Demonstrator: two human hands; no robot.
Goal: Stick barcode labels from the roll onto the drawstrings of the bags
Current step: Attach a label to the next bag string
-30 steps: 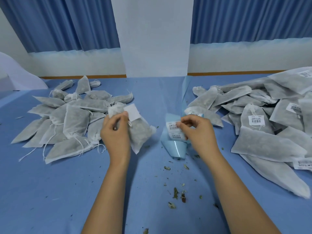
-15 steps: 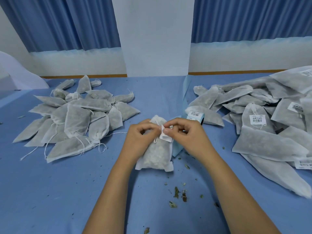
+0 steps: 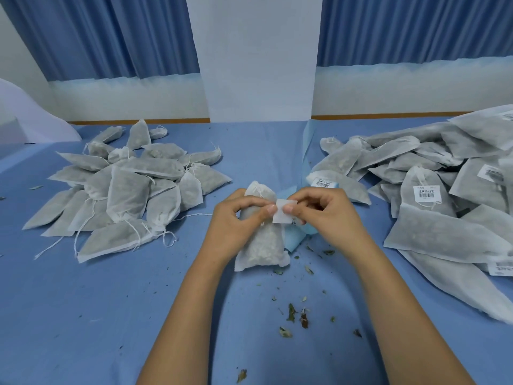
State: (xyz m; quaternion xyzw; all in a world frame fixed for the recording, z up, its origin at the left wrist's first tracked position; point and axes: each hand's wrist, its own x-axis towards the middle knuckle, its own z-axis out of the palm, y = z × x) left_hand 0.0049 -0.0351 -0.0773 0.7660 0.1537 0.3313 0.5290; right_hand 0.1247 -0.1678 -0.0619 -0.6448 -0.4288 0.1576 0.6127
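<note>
Two hands (image 3: 231,222) (image 3: 331,215) pinch one label (image 3: 283,216) over one bag (image 3: 263,245).

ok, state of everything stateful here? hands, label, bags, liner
left hand: pinching barcode label, left edge
right hand: pinching same label, right side
barcode label: off liner, blank face showing
centre bag: lying on table, neck cinched
left pile of bags: no labels visible
right pile of bags: several labelled
blue liner strip: partly hidden behind hands
</note>
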